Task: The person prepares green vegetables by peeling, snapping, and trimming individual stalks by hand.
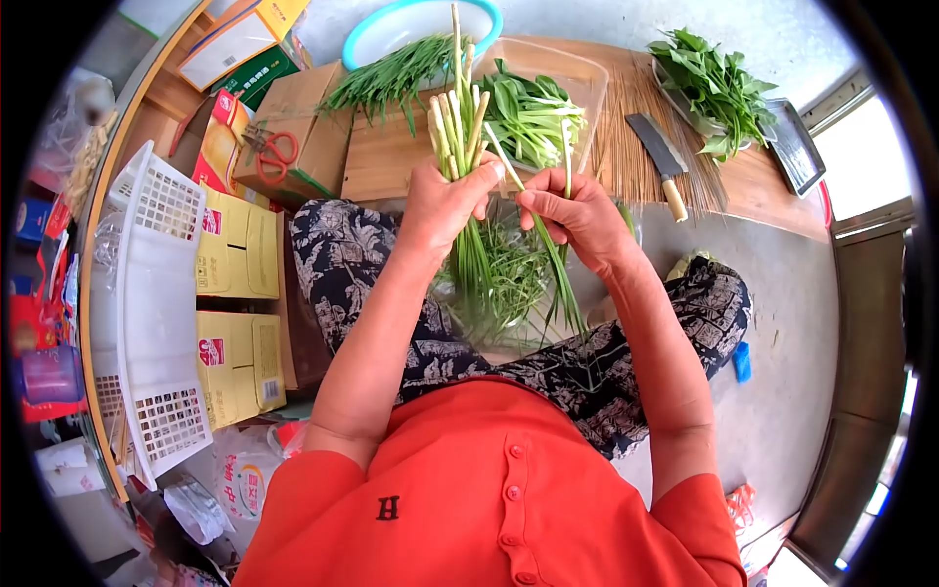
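My left hand [452, 201] is wrapped round a bundle of long green stalks [456, 132], pale ends up and thin green leaves hanging below the fist. Close beside it on the right, my right hand [572, 210] pinches a few thin green stalks [559, 264] whose leaves dangle over my lap. The two hands are nearly touching. Beneath them lies a heap of loose greens [509, 274] between my knees. Behind the hands, leafy greens with pale stems [533, 112] rest in a clear tray [595, 76].
A knife [660, 157] lies on thin sticks [618, 127] at the back right, near a bowl of leafy greens [719, 88]. Thin greens [396, 78] lean on a blue-rimmed basin [497, 18]. Red scissors [277, 155], cardboard boxes [240, 245] and a white rack [161, 313] stand left.
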A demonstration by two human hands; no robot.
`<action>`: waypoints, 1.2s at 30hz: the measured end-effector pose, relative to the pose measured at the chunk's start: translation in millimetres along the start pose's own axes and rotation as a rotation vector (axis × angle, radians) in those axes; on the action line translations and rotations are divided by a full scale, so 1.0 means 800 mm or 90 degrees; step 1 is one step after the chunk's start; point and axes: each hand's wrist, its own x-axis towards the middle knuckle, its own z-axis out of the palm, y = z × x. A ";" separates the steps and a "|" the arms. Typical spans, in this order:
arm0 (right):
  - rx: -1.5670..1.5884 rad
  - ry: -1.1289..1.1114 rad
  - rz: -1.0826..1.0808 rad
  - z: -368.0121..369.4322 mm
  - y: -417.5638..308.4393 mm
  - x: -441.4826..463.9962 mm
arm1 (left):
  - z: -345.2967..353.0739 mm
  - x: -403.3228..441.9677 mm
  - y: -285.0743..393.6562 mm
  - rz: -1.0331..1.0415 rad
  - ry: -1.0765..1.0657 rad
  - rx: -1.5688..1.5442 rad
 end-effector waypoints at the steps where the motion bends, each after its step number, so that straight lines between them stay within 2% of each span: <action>1: 0.004 -0.001 0.004 0.000 0.000 0.000 | -0.001 0.001 -0.001 0.013 -0.004 0.005; 5: 0.015 0.001 0.005 0.000 -0.003 0.000 | -0.008 0.007 0.001 0.038 0.070 -0.025; 8: 0.053 -0.014 0.017 -0.004 -0.002 0.001 | -0.020 0.010 0.000 0.066 0.069 -0.014; 12: 0.169 -0.022 0.009 -0.014 0.004 0.006 | -0.016 0.002 -0.002 0.017 0.002 0.045; 14: 0.215 -0.008 0.000 -0.015 0.005 0.008 | -0.010 -0.004 0.000 0.001 0.017 0.047; 17: 0.195 -0.017 -0.005 -0.017 0.005 0.008 | -0.003 -0.007 0.004 -0.052 0.040 0.028; 21: 0.170 -0.027 -0.002 -0.011 0.004 0.007 | 0.000 -0.002 -0.001 -0.026 0.010 0.028; 30: 0.098 -0.022 -0.003 0.001 0.002 0.001 | 0.016 0.001 0.007 -0.006 0.051 -0.012; 36: 0.069 -0.004 -0.019 0.002 0.004 0.002 | 0.010 0.003 0.007 0.005 0.041 0.081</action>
